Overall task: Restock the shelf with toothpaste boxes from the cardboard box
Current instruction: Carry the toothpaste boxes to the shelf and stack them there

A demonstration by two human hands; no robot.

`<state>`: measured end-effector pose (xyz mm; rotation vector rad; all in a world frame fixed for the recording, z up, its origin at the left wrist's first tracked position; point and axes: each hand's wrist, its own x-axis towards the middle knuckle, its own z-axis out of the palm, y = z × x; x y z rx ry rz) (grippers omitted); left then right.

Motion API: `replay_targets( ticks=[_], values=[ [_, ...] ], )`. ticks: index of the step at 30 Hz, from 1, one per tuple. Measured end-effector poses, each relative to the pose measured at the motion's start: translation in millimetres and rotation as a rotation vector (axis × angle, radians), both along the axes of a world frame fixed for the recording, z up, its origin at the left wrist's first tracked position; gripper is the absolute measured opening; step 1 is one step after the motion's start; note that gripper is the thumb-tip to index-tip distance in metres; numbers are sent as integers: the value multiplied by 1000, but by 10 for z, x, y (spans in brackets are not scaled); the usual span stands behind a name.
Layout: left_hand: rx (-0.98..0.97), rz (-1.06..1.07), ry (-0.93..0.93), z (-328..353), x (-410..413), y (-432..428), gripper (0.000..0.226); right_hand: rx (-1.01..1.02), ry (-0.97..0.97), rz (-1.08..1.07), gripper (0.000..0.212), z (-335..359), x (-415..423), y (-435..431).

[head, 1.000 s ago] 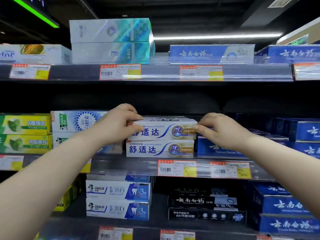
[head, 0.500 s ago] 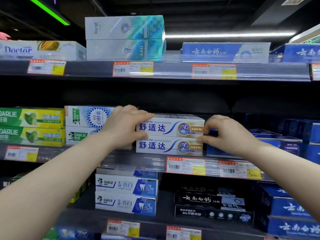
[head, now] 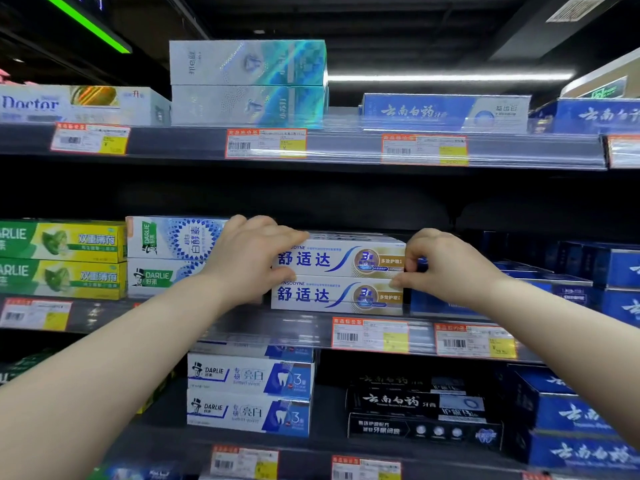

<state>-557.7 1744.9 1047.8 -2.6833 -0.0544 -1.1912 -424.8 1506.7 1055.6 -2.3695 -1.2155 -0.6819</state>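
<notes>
Two white Sensodyne toothpaste boxes are stacked on the middle shelf (head: 298,327). The upper box (head: 341,259) lies flush on the lower box (head: 332,296). My left hand (head: 247,258) grips the upper box's left end, fingers over its top and thumb under its front edge. My right hand (head: 446,268) holds the right end, curled fingers on the box's end and thumb at the seam between the two boxes. The cardboard box is out of view.
White and green Darlie boxes (head: 166,256) stand just left of the stack, blue boxes (head: 568,289) right of it. Above runs the top shelf (head: 346,148) with price tags and holographic boxes (head: 247,83). Below are more Darlie boxes (head: 249,394) and black boxes (head: 422,414).
The view has shifted, sliding the shelves right and up in frame. Both hands stay on the ends of the upper Sensodyne box, which has settled squarely on the lower one.
</notes>
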Motion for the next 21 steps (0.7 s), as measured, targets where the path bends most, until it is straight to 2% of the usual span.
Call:
replay_targets(
  ticks=[12,21],
  values=[
    [101,72,-2,13,107,-29,52,-89,-62,-138,30,54,94,157],
    [103,129,28,30,218,-15,45,-120,65,-227,32,122,112,274]
  ],
)
